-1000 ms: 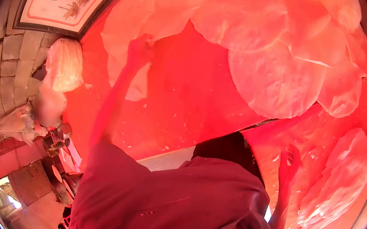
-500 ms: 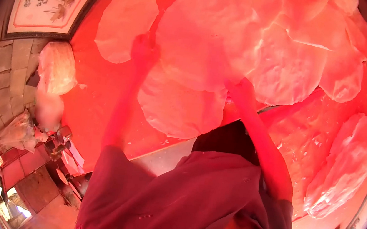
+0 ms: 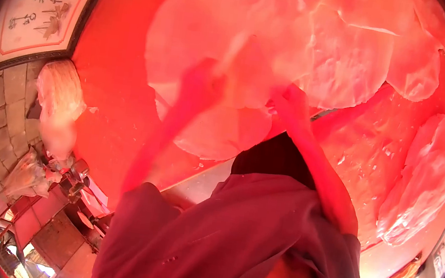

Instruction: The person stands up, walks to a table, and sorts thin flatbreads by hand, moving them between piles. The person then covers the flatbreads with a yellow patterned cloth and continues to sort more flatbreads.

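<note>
Many thin, pale round sheets (image 3: pixel 346 62) overlap across a red surface (image 3: pixel 115 42). My left hand (image 3: pixel 205 78) is over the large sheet at the centre, its fingers curled and blurred; what they pinch is hard to make out. My right hand (image 3: pixel 288 100) is closed at the lower right edge of that same large sheet (image 3: pixel 179 39), fingers pressed together. Another round sheet (image 3: pixel 223 133) lies beneath, close to the table's near edge.
A folded pale sheet (image 3: pixel 423 180) lies at the right. A pale bundle (image 3: pixel 61 88) sits at the surface's left edge. A framed panel with writing (image 3: pixel 43 11) stands at the upper left, above a brick wall (image 3: pixel 2 103). Clutter fills the lower left.
My left hand has moved right and slightly down, closer to my right hand. The large sheet now reaches further left, over where a separate round sheet was showing. The view has shifted a little.
</note>
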Demonstrator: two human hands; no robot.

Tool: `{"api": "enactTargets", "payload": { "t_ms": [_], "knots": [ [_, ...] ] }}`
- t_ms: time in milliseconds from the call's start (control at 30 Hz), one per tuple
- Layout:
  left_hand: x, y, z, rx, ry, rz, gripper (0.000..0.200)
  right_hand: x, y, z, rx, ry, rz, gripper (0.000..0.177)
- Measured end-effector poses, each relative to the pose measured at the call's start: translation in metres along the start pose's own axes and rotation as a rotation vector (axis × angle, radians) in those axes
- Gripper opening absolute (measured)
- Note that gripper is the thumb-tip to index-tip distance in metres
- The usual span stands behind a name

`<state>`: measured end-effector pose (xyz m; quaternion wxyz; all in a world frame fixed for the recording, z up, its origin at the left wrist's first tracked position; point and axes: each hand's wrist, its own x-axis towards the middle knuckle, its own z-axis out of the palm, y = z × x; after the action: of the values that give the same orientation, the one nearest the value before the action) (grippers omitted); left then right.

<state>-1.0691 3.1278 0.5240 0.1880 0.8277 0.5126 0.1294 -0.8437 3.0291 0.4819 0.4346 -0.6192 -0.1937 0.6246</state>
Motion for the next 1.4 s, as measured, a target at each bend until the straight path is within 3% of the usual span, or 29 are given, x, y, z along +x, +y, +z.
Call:
{"api": "enactTargets", "payload": {
  "t_ms": [67, 167, 200, 233, 300, 367, 400, 467, 633, 700, 767, 900, 967, 1000, 1067, 1100, 1167, 1233, 1333, 1400],
  "knots": [
    [-0.022, 0.049, 0.028, -0.137, -0.072, 0.084, 0.041, 0.001, -0.005, 0.01, -0.251, -0.037, -0.19, 0.024],
    [-0.034, 0.085, 0.038, -0.246, -0.039, 0.016, 0.039, -0.007, -0.026, 0.017, -0.175, -0.111, -0.07, 0.029],
    [-0.035, 0.078, 0.048, -0.216, 0.034, 0.015, 0.036, -0.01, -0.027, 0.014, -0.169, -0.102, -0.071, 0.029],
    [-0.033, 0.071, 0.052, -0.215, 0.028, 0.019, 0.036, -0.014, -0.027, 0.013, -0.221, -0.098, -0.232, 0.029],
    [-0.027, 0.052, 0.046, -0.206, 0.046, -0.151, 0.029, -0.021, -0.022, 0.011, -0.266, -0.095, -0.391, 0.03],
    [-0.02, 0.038, 0.029, -0.315, 0.047, -0.201, 0.026, -0.024, -0.012, 0.005, -0.161, 0.062, -0.138, 0.035],
    [-0.013, 0.037, 0.02, -0.43, 0.049, -0.251, 0.023, -0.019, 0.0, 0.001, -0.155, 0.071, -0.142, 0.035],
    [-0.01, 0.049, -0.002, -0.411, 0.024, -0.234, 0.022, -0.013, 0.018, -0.005, -0.496, 0.19, -0.256, 0.045],
    [-0.037, 0.068, 0.008, -0.24, -0.129, -0.145, 0.022, 0.002, 0.026, 0.003, -0.549, 0.112, -0.217, 0.044],
    [-0.048, 0.071, 0.021, -0.309, -0.132, -0.144, 0.023, 0.001, 0.017, 0.002, -0.57, 0.053, -0.235, 0.04],
    [-0.059, 0.077, 0.025, -0.345, -0.102, -0.174, 0.025, -0.002, 0.008, 0.004, -0.464, 0.007, -0.162, 0.02],
    [-0.066, 0.092, 0.018, -0.364, -0.042, -0.265, 0.028, -0.007, 0.008, 0.011, -0.154, -0.038, -0.189, 0.011],
    [-0.064, 0.1, 0.025, -0.6, -0.01, -0.314, 0.032, -0.014, -0.003, 0.012, 0.151, 0.01, -0.189, 0.005],
    [-0.055, 0.106, 0.032, -0.605, -0.004, -0.312, 0.032, -0.013, -0.009, 0.006, 0.145, 0.009, -0.195, 0.005],
    [-0.046, 0.121, 0.046, -0.643, 0.066, -0.02, 0.035, -0.015, -0.017, -0.012, 0.315, -0.07, -0.062, 0.013],
    [-0.046, 0.127, 0.051, -0.648, 0.065, -0.017, 0.035, -0.017, -0.025, -0.015, 0.312, -0.064, -0.063, 0.013],
    [-0.044, 0.137, 0.06, -0.613, 0.093, 0.102, 0.037, -0.019, -0.04, -0.023, 0.719, -0.024, 0.081, 0.025],
    [-0.051, 0.143, 0.065, -0.599, 0.043, 0.108, 0.037, -0.011, -0.008, -0.04, 0.784, -0.029, 0.095, 0.034],
    [-0.062, 0.152, 0.073, -0.511, -0.068, 0.198, 0.036, -0.007, 0.031, -0.057, 0.179, 0.009, -0.067, 0.037],
    [-0.066, 0.153, 0.087, -0.537, -0.156, 0.242, 0.035, -0.005, 0.044, -0.054, -0.133, 0.122, -0.357, 0.032]
  ]
}}
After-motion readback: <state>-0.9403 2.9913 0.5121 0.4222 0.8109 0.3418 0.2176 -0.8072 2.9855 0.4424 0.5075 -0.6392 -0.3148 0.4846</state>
